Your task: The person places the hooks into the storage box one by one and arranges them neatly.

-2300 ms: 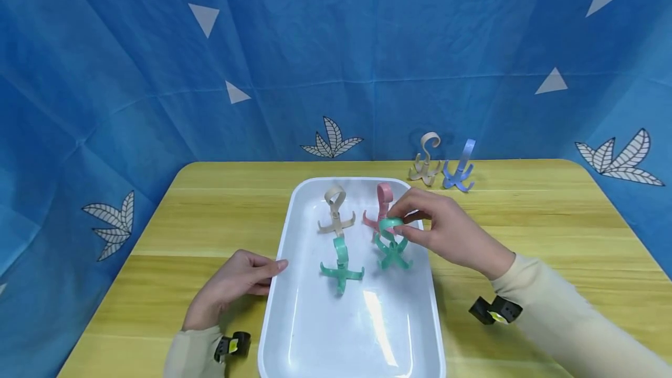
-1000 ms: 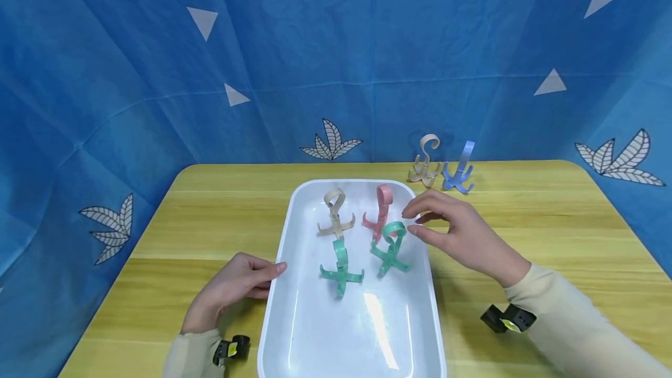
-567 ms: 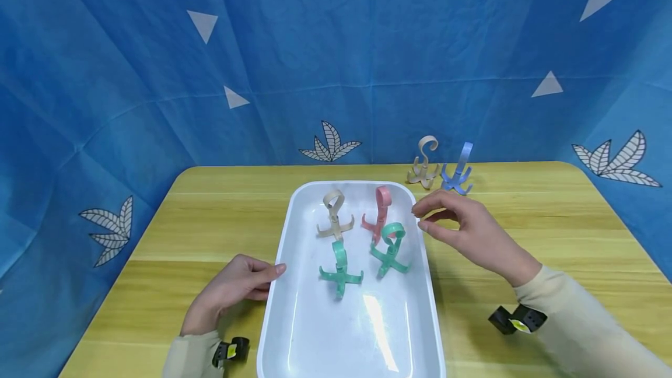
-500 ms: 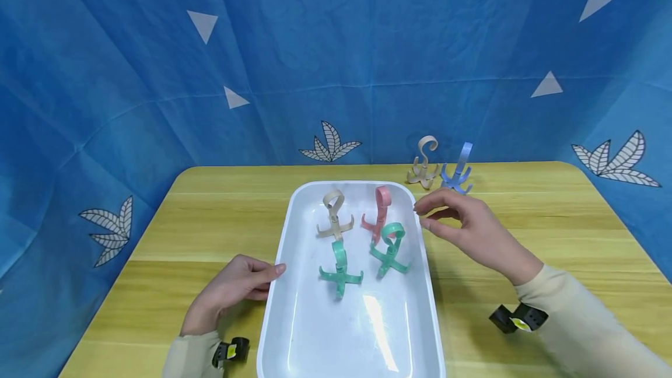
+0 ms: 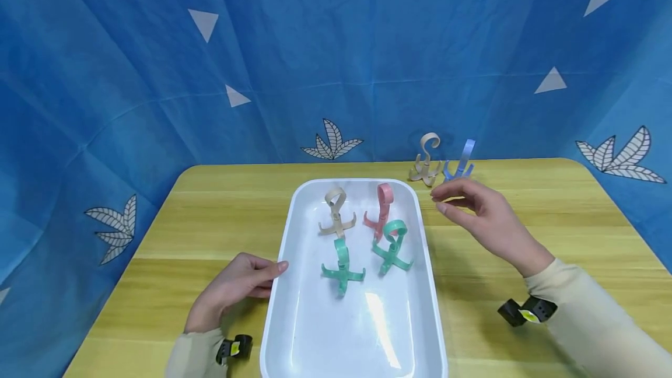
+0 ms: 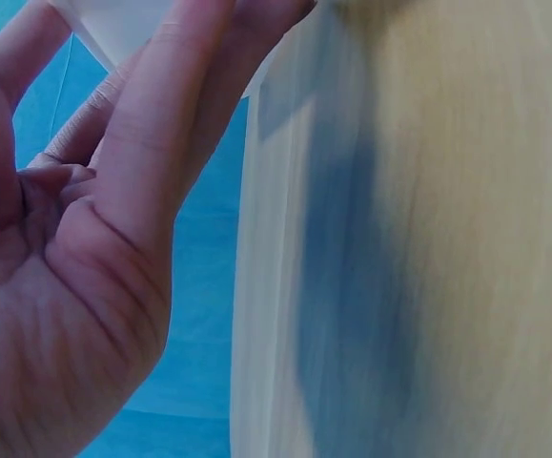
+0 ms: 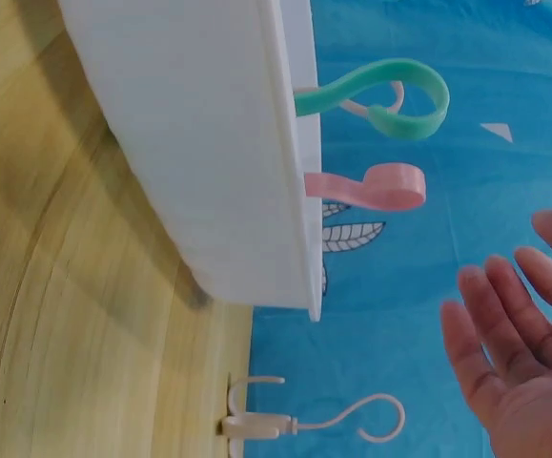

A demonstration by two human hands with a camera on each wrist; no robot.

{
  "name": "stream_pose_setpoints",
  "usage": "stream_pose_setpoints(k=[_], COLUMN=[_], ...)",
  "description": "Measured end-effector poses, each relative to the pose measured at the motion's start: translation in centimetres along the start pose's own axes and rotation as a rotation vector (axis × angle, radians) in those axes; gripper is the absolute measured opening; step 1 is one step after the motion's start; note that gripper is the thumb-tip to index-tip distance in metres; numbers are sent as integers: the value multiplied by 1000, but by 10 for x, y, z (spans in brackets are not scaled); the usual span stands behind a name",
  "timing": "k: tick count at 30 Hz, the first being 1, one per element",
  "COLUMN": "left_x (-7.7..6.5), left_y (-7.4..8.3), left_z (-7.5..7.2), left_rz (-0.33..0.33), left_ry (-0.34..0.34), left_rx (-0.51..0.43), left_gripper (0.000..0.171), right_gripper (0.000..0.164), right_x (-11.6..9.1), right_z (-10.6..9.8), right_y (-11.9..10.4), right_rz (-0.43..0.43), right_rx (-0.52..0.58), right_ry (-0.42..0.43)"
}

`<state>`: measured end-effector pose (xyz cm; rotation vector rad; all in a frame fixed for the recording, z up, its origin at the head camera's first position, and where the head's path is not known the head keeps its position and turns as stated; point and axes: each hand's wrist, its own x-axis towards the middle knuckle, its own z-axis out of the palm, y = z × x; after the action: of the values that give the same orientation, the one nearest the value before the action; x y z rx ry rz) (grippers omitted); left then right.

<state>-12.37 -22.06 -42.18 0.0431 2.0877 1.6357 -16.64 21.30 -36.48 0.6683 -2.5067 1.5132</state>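
Note:
My left hand point(image 5: 236, 284) pinches the left rim of a white plastic tray point(image 5: 352, 337), thumb on top and the other fingers below. In the left wrist view, that hand point(image 6: 94, 219) covers most of the tray edge. Inside the tray stand a beige claw hook point(image 5: 336, 220), a pink claw hook point(image 5: 382, 209) and two green ones, a nearer green claw hook point(image 5: 343, 273) and a right green claw hook point(image 5: 391, 255). My right hand point(image 5: 488, 214) hovers right of the tray, holding nothing, fingers loosely bent and apart from the hooks.
Behind the tray, near the table's back edge, stand another beige claw hook point(image 5: 426, 168) and a blue claw hook point(image 5: 462, 159), the latter partly hidden by my right hand. A blue patterned cloth point(image 5: 294, 74) hangs behind the wooden table point(image 5: 567, 220).
My right hand has let go of the right green hook and moved right, out past the tray's edge toward the blue hook. That green hook now leans differently. My left hand stays on the rim.

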Motion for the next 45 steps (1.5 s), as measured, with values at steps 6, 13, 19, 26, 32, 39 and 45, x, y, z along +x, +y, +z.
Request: stream_pose_setpoints(k=[6,13,19,26,32,39,45], left_x=[1,1,2,1,2,4,3], left_y=[2,3,3,5,4,2,4], left_z=[-1,0,0,1,0,-1,-4], left_rz=[8,10,-2,8,1,-12,-7], left_ry=[-9,-15,-11,-18,-15,-10,-41], left_rx=[7,0,6,6,2,14,25], left_gripper=[48,47,48,47,48,50,50], right_gripper=[23,33,39,43,45,50,52], right_x=[5,10,10,18,25,28,34], right_z=[-6,-15,-21,-31,-41,-43,-45], right_y=[8,18,25,35,45,54,59], right_rz=[14,68,159,193,222,244,251], right_rx=[-48,-5,31,-55,-59,-61,-81], right_ry=[126,208,218,257,288,280,268])
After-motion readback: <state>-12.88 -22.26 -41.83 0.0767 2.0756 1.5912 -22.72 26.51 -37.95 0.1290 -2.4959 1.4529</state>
